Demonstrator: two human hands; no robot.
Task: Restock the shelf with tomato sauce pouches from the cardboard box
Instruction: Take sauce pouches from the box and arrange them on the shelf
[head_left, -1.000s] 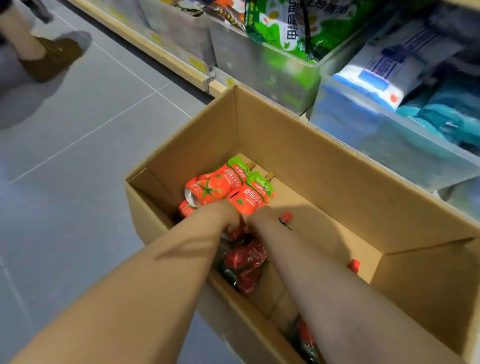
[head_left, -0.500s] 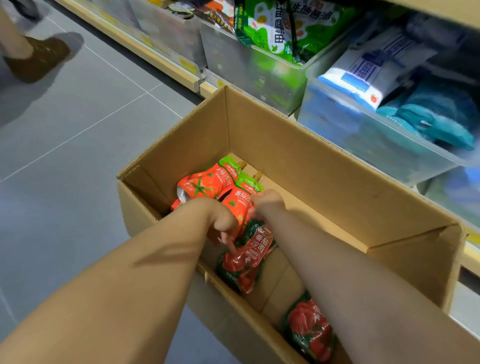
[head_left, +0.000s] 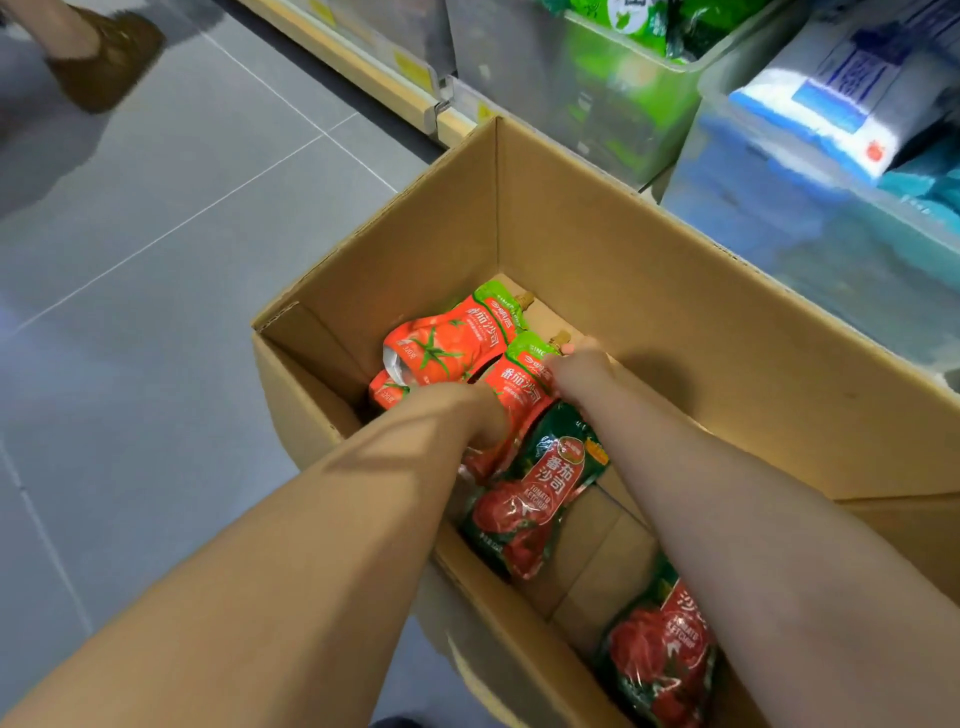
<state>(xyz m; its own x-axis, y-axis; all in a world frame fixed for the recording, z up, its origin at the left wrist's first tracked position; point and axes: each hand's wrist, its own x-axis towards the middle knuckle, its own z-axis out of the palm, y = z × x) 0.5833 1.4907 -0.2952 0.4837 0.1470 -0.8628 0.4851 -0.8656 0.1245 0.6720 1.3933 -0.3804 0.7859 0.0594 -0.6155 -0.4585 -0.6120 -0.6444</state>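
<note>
Right hand (head_left: 574, 366) pinching orange pouch (head_left: 519, 387), green pouch (head_left: 540, 493) reads TOMATO KETCHUP

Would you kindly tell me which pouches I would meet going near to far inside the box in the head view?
Nearest dark green ketchup pouch → second dark green ketchup pouch → middle red spouted pouch → farthest red spouted pouch.
</note>
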